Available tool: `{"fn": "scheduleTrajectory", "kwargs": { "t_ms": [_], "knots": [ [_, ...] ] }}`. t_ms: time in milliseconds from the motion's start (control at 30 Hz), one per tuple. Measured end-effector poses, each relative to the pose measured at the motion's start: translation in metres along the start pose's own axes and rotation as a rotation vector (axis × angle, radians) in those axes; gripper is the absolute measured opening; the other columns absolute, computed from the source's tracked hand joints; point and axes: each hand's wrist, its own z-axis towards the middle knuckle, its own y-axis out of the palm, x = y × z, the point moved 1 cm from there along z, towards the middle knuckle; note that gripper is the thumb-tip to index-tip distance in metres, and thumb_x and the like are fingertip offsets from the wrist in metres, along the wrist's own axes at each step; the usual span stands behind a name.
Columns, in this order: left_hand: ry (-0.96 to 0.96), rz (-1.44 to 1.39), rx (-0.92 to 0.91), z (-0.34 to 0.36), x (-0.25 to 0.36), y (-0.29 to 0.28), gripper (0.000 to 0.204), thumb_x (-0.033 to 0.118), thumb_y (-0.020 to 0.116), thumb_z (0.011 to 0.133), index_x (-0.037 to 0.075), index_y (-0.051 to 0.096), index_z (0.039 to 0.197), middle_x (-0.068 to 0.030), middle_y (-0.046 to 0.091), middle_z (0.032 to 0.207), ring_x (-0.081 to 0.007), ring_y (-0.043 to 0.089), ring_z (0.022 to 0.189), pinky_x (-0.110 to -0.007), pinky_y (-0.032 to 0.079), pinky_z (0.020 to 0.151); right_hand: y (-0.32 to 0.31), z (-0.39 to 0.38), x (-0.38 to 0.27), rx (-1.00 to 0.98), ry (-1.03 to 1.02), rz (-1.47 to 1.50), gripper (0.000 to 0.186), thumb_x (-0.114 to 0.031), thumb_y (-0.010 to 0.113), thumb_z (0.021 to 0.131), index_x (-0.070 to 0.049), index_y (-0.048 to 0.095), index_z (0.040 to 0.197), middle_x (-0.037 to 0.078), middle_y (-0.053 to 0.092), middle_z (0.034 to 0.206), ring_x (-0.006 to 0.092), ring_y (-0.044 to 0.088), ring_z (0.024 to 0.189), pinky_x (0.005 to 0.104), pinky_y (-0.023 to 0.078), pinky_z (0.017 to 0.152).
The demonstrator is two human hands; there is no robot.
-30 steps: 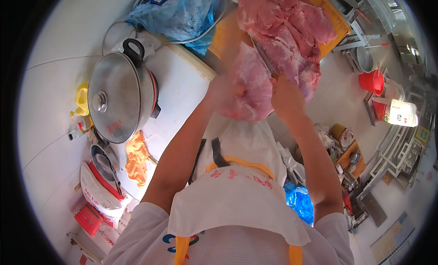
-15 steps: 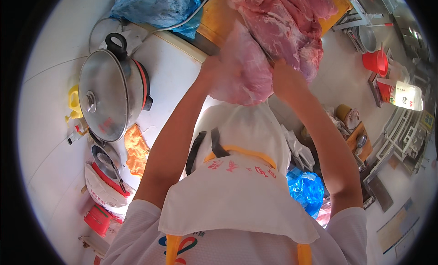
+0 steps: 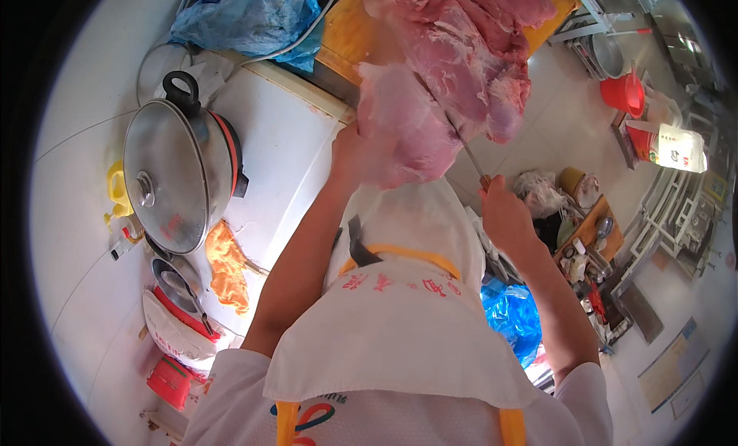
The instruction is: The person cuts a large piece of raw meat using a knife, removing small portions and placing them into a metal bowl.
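Note:
A large slab of raw pink meat (image 3: 469, 54) lies on a yellow-brown cutting board (image 3: 343, 40). Its near piece (image 3: 407, 127) hangs over the board's near edge, close to my apron. My left hand (image 3: 350, 152) grips the left side of this piece; its fingers are blurred and partly hidden by the meat. In my closed right hand (image 3: 503, 215) is the handle of a knife (image 3: 463, 141). The blade points up and left, lying along the seam between the near piece and the bigger mass.
A lidded electric pot (image 3: 173, 177) stands on the white counter (image 3: 284, 116) at left, beside an orange cloth (image 3: 225, 265). Blue plastic bags (image 3: 246, 19) lie behind it. On the right are red containers (image 3: 623, 94) and a cluttered wooden board (image 3: 603, 227).
My right hand has drawn back toward me and slightly right, so more of the knife blade shows. My left hand keeps hold of the near meat piece. The view has shifted slightly.

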Motion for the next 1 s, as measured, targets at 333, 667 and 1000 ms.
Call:
{"fn": "scheduleTrajectory", "kwargs": {
  "t_ms": [333, 667, 1000],
  "knots": [
    [-0.064, -0.074, -0.138, 0.008, -0.012, -0.002, 0.033, 0.012, 0.078, 0.074, -0.005, 0.07, 0.101, -0.01, 0.073, 0.089, -0.0191, 0.068, 0.076, -0.034, 0.056, 0.071, -0.044, 0.001, -0.023, 0.124, -0.178, 0.007, 0.027, -0.025, 0.05, 0.11, 0.0, 0.049, 0.119, 0.024, 0.072, 0.088, 0.047, 0.072, 0.083, 0.0564, 0.056, 0.073],
    [0.207, 0.202, -0.331, 0.016, -0.029, -0.014, 0.027, 0.004, 0.074, 0.072, -0.006, 0.07, 0.097, -0.009, 0.071, 0.083, -0.0201, 0.069, 0.075, -0.034, 0.056, 0.07, -0.024, 0.109, -0.049, 0.127, -0.292, -0.174, 0.03, -0.026, 0.049, 0.11, 0.001, 0.048, 0.123, 0.028, 0.072, 0.093, 0.0479, 0.072, 0.083, 0.0574, 0.057, 0.071],
    [-0.274, -0.708, -0.25, -0.01, -0.032, -0.006, 0.036, 0.001, 0.07, 0.071, -0.005, 0.068, 0.106, -0.0106, 0.071, 0.091, -0.0253, 0.071, 0.083, -0.039, 0.06, 0.082, 0.002, 0.03, -0.002, 0.042, -0.018, 0.045, 0.032, -0.031, 0.05, 0.111, 0.0, 0.046, 0.117, 0.024, 0.072, 0.087, 0.0478, 0.071, 0.08, 0.0578, 0.055, 0.071]
  ]
}}
